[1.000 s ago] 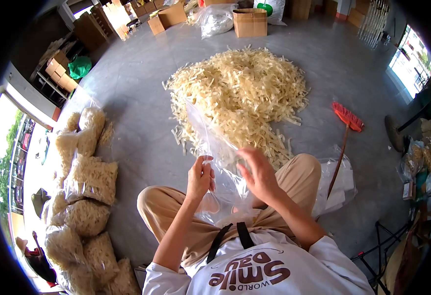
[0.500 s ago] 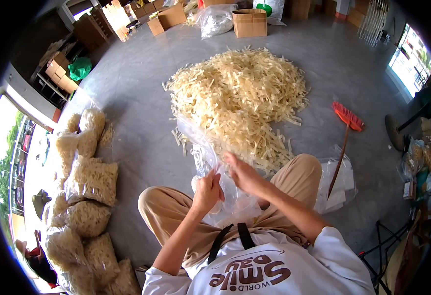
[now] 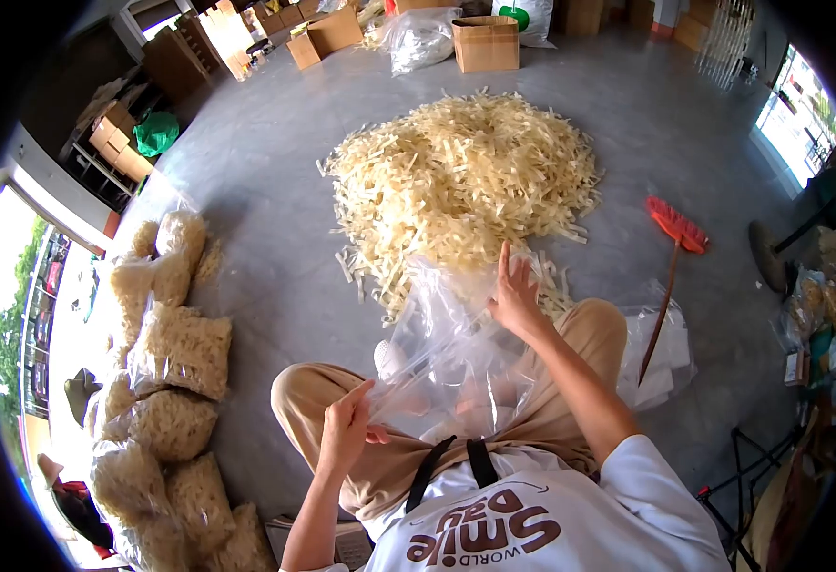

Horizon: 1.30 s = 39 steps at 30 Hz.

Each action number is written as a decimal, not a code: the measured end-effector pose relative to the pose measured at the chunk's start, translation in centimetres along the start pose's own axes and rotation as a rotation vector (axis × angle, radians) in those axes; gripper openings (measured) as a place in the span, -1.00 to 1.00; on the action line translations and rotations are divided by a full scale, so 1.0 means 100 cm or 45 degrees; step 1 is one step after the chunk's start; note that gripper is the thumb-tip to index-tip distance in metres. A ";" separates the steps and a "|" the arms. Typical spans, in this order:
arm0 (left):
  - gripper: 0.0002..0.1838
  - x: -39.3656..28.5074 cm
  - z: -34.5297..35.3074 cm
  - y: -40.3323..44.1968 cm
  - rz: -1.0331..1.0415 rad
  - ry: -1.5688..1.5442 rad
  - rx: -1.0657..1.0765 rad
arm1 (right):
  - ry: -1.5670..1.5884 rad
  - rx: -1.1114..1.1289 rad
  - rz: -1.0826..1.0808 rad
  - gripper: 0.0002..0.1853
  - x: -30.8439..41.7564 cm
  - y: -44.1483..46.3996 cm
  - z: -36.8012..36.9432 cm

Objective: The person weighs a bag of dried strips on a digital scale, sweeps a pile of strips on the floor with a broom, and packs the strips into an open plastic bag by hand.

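Note:
A clear plastic bag [image 3: 447,343] is spread wide between my two hands, above my crossed legs. My left hand [image 3: 346,424] is at the bag's left edge, its fingers closed on the plastic. At the bag's upper right is my right hand [image 3: 516,294], fingers apart and pointing away from me, touching the plastic; whether the thumb pinches the film is hidden. Just beyond the bag, a large pile of pale yellow strips [image 3: 466,181] lies on the grey floor [image 3: 275,276].
Filled clear bags [image 3: 180,348] are stacked along the left. A red broom [image 3: 675,227] lies at the right beside flat plastic bags [image 3: 654,353]. Cardboard boxes [image 3: 486,46] stand at the back. A black metal frame [image 3: 747,486] is at the lower right.
My hands were close together on the bunched bag. Now they are far apart, the left nearer my body and the right farther forward, and the bag is spread open between them.

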<state>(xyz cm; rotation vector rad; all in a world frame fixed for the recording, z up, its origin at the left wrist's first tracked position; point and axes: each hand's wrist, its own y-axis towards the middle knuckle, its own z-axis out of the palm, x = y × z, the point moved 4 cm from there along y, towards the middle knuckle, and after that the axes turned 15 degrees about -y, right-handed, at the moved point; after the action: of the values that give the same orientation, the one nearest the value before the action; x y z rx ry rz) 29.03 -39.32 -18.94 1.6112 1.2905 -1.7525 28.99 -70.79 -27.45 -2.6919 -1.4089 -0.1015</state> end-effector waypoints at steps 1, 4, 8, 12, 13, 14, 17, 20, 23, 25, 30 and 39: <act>-0.65 0.003 0.001 0.001 -0.003 -0.003 -0.006 | 0.302 -0.023 -0.235 0.04 0.008 -0.006 -0.009; -0.66 0.013 0.010 0.011 -0.075 -0.165 0.011 | 0.650 0.299 -0.583 -0.14 0.039 -0.038 -0.028; -0.62 0.023 0.012 0.033 -0.008 -0.351 -0.124 | 0.610 0.231 -0.976 -0.26 0.065 -0.097 -0.016; -0.61 0.026 0.008 0.053 0.016 -0.260 -0.182 | 0.533 0.280 -1.150 -0.52 0.076 -0.117 0.011; -0.63 0.033 0.004 0.062 0.012 -0.223 -0.154 | 0.504 0.254 -1.194 -0.63 0.079 -0.115 0.022; -0.63 0.031 0.003 0.065 0.015 -0.224 -0.151 | 0.502 0.251 -1.192 -0.63 0.080 -0.112 0.029; -0.68 0.019 0.002 0.083 0.013 -0.052 -0.153 | 0.528 0.127 -1.232 -0.79 0.083 -0.103 0.041; -0.73 0.016 -0.003 0.104 -0.053 0.234 -0.204 | 0.321 0.035 -1.201 -0.85 0.087 -0.095 0.047; -0.75 0.015 -0.010 0.134 -0.269 0.832 0.087 | 0.130 0.050 -1.195 -0.84 0.095 -0.086 0.056; -0.78 0.014 -0.014 0.157 -0.346 1.072 0.231 | 0.084 -0.070 -1.294 -0.89 0.103 -0.087 0.061; -0.54 0.044 -0.025 0.214 -0.751 1.253 0.528 | 0.105 -0.033 -1.334 -0.91 0.119 -0.087 0.080; -0.74 0.100 -0.024 0.282 -0.992 0.823 1.300 | 0.514 0.773 -1.307 -0.69 0.107 -0.033 0.093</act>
<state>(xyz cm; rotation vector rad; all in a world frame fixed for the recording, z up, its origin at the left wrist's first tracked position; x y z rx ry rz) 50.89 -47.99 -37.61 2.6190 1.5255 -2.8015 32.51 -59.06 -35.32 -1.2143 -2.0555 -0.2235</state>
